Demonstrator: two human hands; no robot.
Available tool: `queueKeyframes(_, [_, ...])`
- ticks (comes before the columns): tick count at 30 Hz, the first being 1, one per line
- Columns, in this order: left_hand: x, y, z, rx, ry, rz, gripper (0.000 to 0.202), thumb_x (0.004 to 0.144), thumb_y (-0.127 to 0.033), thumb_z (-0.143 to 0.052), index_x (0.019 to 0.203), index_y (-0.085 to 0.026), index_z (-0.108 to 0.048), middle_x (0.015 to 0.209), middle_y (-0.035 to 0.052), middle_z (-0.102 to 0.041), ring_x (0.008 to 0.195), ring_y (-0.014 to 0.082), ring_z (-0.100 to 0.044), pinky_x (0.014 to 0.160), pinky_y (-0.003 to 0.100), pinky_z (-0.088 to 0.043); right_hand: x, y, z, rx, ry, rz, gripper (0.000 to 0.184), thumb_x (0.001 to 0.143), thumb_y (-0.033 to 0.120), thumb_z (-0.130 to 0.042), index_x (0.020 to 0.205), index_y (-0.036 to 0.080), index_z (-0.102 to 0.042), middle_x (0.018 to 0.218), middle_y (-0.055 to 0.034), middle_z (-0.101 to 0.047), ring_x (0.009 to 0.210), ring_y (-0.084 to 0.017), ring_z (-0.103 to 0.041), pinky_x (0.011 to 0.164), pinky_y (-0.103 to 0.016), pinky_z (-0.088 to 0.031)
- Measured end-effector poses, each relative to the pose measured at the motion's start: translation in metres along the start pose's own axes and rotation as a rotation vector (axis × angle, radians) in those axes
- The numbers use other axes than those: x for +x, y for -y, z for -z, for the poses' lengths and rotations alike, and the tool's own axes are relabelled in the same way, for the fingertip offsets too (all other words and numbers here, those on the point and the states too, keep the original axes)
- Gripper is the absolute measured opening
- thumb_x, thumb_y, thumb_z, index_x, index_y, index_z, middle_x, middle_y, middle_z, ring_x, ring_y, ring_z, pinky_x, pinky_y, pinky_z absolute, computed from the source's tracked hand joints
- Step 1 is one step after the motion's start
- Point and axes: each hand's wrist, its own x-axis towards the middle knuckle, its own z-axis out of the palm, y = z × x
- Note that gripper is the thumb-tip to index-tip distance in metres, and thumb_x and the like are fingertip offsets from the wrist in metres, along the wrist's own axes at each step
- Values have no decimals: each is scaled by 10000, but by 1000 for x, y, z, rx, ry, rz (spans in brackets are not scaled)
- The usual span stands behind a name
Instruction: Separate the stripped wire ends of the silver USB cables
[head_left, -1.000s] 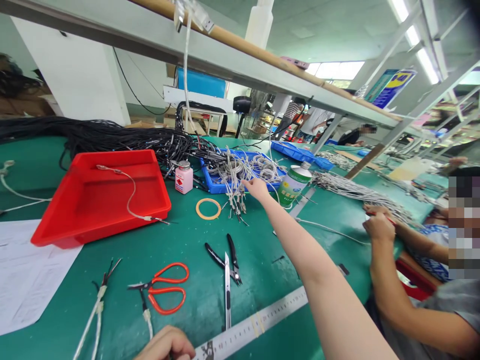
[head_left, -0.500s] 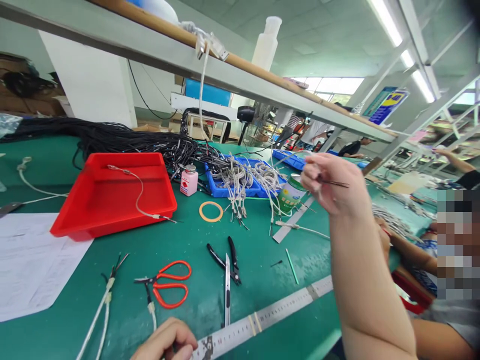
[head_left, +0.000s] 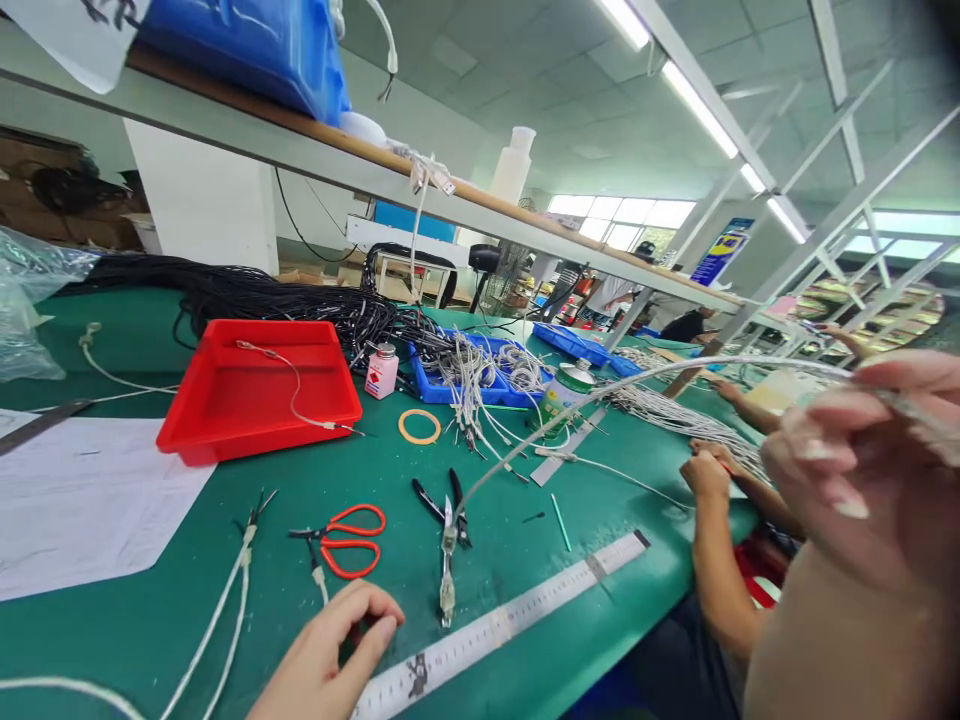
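Observation:
My right hand (head_left: 862,470) is raised close to the camera at the right, blurred, its fingers pinched on a grey-white cable (head_left: 600,395). That cable arcs down to the left and its free end hangs over the green table near the black pliers (head_left: 442,500). My left hand (head_left: 330,650) rests on the table at the bottom edge, fingers curled, beside the left end of a steel ruler (head_left: 510,625). Whether it holds anything is hidden. Orange scissors (head_left: 345,540) and a utility knife (head_left: 447,570) lie just above it.
A red tray (head_left: 255,425) holds one cable. Blue bins (head_left: 457,375) of grey cables, a pink bottle (head_left: 382,370), a tape ring (head_left: 419,427), a green can (head_left: 566,385) and black cable bundles (head_left: 247,290) sit behind. White paper (head_left: 82,500) lies left. A co-worker's arms (head_left: 720,520) work at the right.
My right hand reached to the cable pile, then pulled back toward the camera with one cable trailing from it. My left hand slid slightly up the table.

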Motion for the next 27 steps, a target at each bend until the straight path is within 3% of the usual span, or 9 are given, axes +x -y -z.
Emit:
queueKeyframes(2, [-1, -1, -1, 7, -13, -9, 353, 906, -500, -378, 869, -222, -590, 902, 38, -639, 877, 217, -598, 813, 298, -454, -20, 4, -18, 181, -40, -47, 232, 825, 371, -719, 1055, 336, -730, 1001, -68, -766, 690, -247, -721, 322, -302, -406])
queueKeyframes(5, [-3, -2, -1, 17, -37, -26, 352, 904, -505, -394, 867, -226, -606, 902, 37, -655, 871, 218, -604, 809, 302, -464, -47, -2, -56, 283, 34, -92, 190, 874, 296, -687, 1053, 259, -739, 894, -81, -757, 632, -183, -711, 420, -247, -525])
queueKeyframes(8, [-3, -2, 0, -1, -92, -36, 361, 885, -527, -421, 859, -231, -625, 904, 42, -677, 870, 229, -613, 814, 314, -477, -65, -20, -93, 439, 122, -197, 135, 895, 309, -677, 833, 200, -728, 809, -15, -667, 518, -61, -601, 398, -137, -460])
queueKeyframes(10, [-2, 0, 1, -48, -160, -24, 357, 863, -538, -459, 875, -230, -640, 956, 60, -696, 925, 248, -626, 858, 333, -481, -72, -34, -112, 560, 154, -318, 223, 904, 349, -661, 771, 171, -670, 824, -13, -652, 496, -44, -570, 378, -118, -435])
queueKeyframes(13, [-1, 2, 3, -152, -244, 7, 352, 824, -536, -544, 916, -218, -665, 1064, 99, -707, 1044, 285, -628, 949, 374, -461, -81, -47, -132, 644, 181, -477, 282, 901, 400, -655, 758, 159, -620, 664, 0, -638, 416, -50, -539, 346, -117, -428])
queueKeyframes(19, [-1, -2, 2, -356, -226, 69, 468, 707, -591, -673, 946, -188, -680, 1065, 126, -696, 1041, 309, -618, 967, 419, -470, -88, -49, -143, 655, 167, -545, 304, 838, 425, -722, 742, 147, -645, 581, 0, -648, 348, -46, -505, 298, -105, -390])
queueKeyframes(23, [0, 6, -1, -503, -191, 97, 510, 674, -589, -749, 976, -183, -681, 1070, 109, -679, 1064, 280, -597, 967, 369, -472, -88, -54, -140, 716, 203, -523, 259, 865, 378, -705, 760, 146, -664, 596, -10, -661, 372, -44, -519, 319, -100, -400])
queueKeyframes(27, [1, 17, -5, -744, -160, 112, 430, 703, -480, -805, 1017, -215, -678, 1138, 56, -648, 1000, 204, -597, 893, 291, -498, -88, -61, -137, 757, 238, -515, 281, 886, 408, -674, 787, 146, -659, 604, -18, -652, 410, -56, -523, 345, -116, -413])
